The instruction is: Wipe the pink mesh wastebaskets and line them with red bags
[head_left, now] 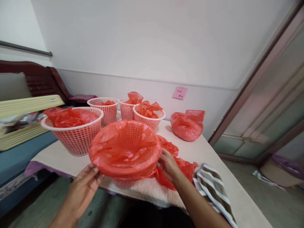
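In front of me a perforated pink plastic basket (132, 136) is lined with a red plastic bag (111, 158), whose edge is folded outward over the whole rim. My left hand (88, 177) pinches the bag-covered rim at the near left, thumb on top and fingers below. At the right side of the rim my right hand (168, 163) grips the bag's edge, its fingertips partly hidden. Loose red plastic bags (182, 172) lie crumpled on the table beside and beneath my right wrist.
Behind stand more pink baskets (77, 139) with crumpled red bags inside. A bunched red bag (187, 126) sits near the wall. A striped towel (213, 186) lies on the table (239, 196) at right. A pink note (180, 93) is on the wall; a wooden bench (40, 79) stands left.
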A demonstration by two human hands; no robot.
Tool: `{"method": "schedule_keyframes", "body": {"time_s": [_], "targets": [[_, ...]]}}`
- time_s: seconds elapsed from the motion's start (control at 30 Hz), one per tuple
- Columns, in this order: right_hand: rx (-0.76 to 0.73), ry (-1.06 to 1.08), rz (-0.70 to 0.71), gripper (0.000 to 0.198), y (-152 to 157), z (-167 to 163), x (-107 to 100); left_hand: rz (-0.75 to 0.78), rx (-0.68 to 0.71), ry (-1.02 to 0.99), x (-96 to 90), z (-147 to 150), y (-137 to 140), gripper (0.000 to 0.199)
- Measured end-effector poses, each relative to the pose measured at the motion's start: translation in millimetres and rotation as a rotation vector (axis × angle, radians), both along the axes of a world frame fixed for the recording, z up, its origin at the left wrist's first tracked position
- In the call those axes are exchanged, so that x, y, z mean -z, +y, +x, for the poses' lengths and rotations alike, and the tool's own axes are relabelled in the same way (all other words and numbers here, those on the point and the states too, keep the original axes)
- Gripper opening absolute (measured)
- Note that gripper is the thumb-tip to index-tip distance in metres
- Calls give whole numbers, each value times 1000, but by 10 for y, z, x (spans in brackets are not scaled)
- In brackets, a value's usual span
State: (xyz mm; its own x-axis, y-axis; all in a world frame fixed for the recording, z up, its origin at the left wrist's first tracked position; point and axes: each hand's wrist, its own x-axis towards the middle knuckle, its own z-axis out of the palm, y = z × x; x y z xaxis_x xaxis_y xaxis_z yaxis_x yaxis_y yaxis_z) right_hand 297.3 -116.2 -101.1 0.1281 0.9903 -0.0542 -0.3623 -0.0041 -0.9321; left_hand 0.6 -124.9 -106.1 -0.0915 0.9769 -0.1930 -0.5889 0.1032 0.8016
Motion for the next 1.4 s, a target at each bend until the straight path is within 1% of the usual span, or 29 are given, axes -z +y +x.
{"method": "schedule_keyframes", "body": {"time_s": [0.03,0.1,0.17,0.2,0.23,0.27,0.3,0.33,0.37,0.4,0.47,0.53,0.6,0.67,0.73,0.83,0.9,0.97,1.03,1.07,1.13,1.23,1.3,1.4], "targets": [[-25,-29,3,21,-34,-34,24,1,-20,23,26,28,17,22],[-7,-142,-30,21,-45,-32,72,-1,-15,46,75,53,43,18],[77,-259,-81,20,-25,56,102,-19,7,84,101,33,30,17],[140,-305,-93,20,-23,115,98,-22,-23,131,98,9,5,18],[214,-352,-71,20,-34,172,77,-5,-89,213,79,-18,-31,20],[289,-410,-11,19,-62,216,34,38,-186,327,44,-44,-72,22],[355,-489,79,17,-109,240,-32,114,-300,456,-5,-65,-115,24],[405,-593,188,14,-170,238,-120,223,-406,591,-63,-80,-152,25],[433,-709,307,13,-241,211,-226,355,-481,728,-124,-88,-179,27],[428,-816,422,13,-313,160,-346,495,-520,862,-179,-89,-192,29],[317,-970,584,15,-424,13,-598,752,-507,1102,-248,-80,-173,29],[152,-1063,659,18,-441,-150,-825,920,-418,1275,-241,-69,-114,33],[-29,-1132,665,22,-336,-299,-984,990,-355,1334,-179,-59,-57,36],[-195,-1193,639,30,-125,-442,-1055,980,-351,1330,-106,-48,-30,37],[-388,-1246,595,38,138,-605,-1033,947,-359,1313,-58,-34,-35,34],[-723,-1312,507,42,484,-904,-866,935,-356,1314,-36,-11,-55,32],[-904,-1329,451,34,623,-1099,-714,954,-351,1329,-33,-2,-57,34],[-1045,-1321,394,22,689,-1242,-575,981,-343,1354,-25,-1,-51,37],[-1160,-1308,336,20,709,-1315,-474,1016,-338,1383,-19,-6,-47,40],[-1195,-1304,312,20,712,-1328,-441,1033,-337,1395,-19,-9,-46,41],[-1217,-1309,277,21,711,-1319,-412,1060,-341,1414,-28,-13,-45,43],[-1191,-1318,259,17,695,-1247,-470,1081,-335,1456,-54,-16,-33,42],[-1082,-1365,306,14,658,-1158,-585,1085,-329,1483,-66,-19,-17,39],[-793,-1431,438,16,531,-951,-850,1078,-335,1508,-68,-22,3,35]]}}
